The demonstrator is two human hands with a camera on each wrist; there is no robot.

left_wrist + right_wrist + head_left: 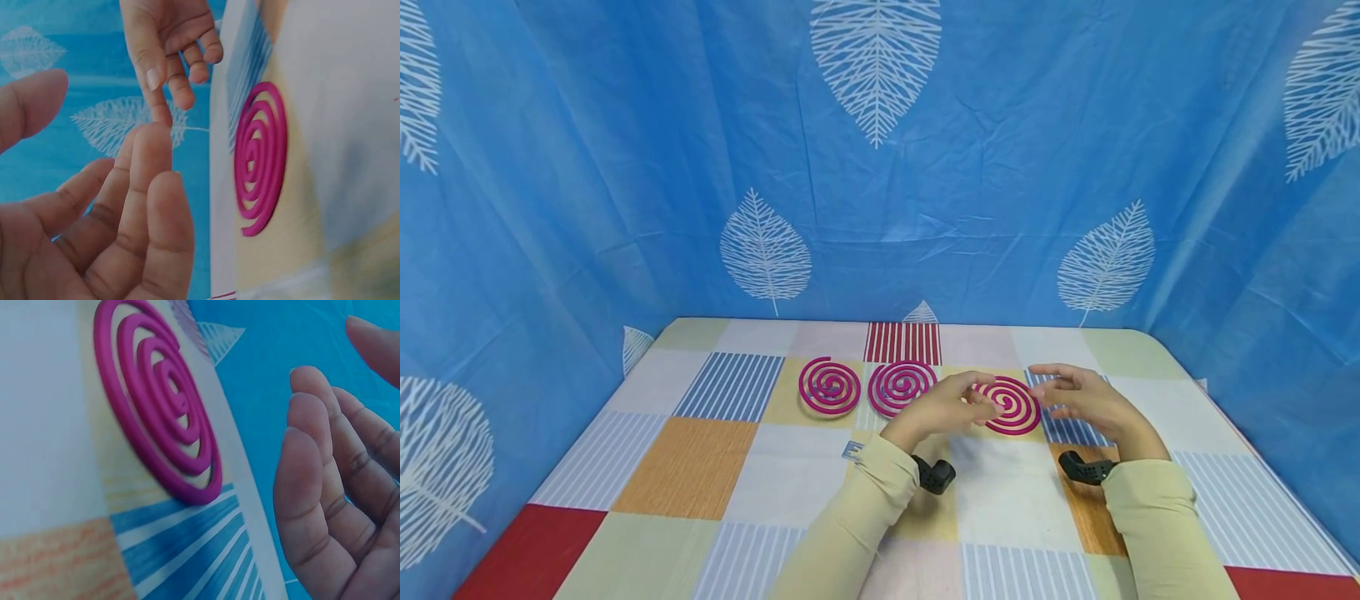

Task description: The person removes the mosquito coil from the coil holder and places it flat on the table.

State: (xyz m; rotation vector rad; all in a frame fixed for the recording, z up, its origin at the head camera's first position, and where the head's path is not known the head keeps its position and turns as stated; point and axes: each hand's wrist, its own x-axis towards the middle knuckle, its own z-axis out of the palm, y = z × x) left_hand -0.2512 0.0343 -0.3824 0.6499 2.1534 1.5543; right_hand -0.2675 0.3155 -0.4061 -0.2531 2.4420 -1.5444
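Observation:
A magenta mosquito coil (1009,406) lies flat on the patterned cloth between my two hands. My left hand (942,408) hovers at its left side, fingers relaxed and holding nothing. At its right side my right hand (1093,404) is held above the cloth with loosely bent fingers, also holding nothing. The left wrist view shows the coil (270,169) apart from both hands. In the right wrist view the coil (187,490) is likewise clear of the fingers. A second magenta coil (903,384) is partly behind my left hand.
A third magenta coil (830,384) sits farther left; something small and greyish shows beneath it. A small blue-grey flat piece (852,451) lies by my left sleeve. The checked tablecloth (700,467) covers the table, and a blue leaf-print curtain (880,225) hangs behind and at both sides.

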